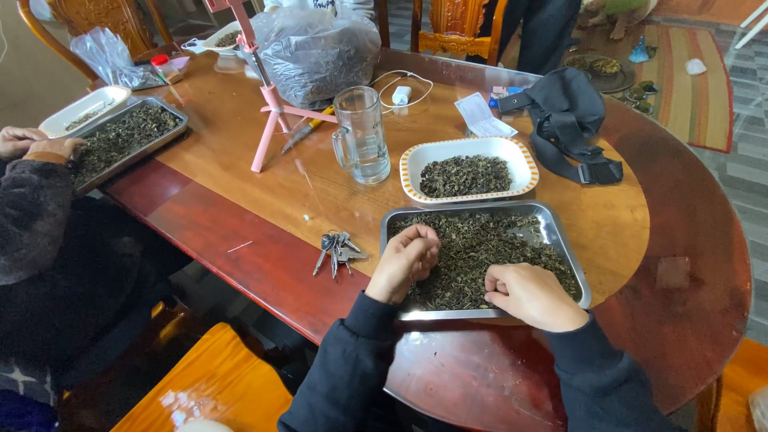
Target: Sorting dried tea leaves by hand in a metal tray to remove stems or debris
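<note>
Soft daylight, sharp focus, glare on the polished table.

Dark leaves, steel, red-brown wood

The metal tray is silver-grey and filled with dark olive-brown dried leaves; the white dish behind it carries an orange dotted border around the same dark leaves. Both hands, left hand and right hand, come out of black sleeves. The table has a glossy red-brown rim around a honey-yellow centre. The keys are grey metal, the glass mug clear, the stand pink, the bag black, and the rug striped in red, green and cream.
</note>
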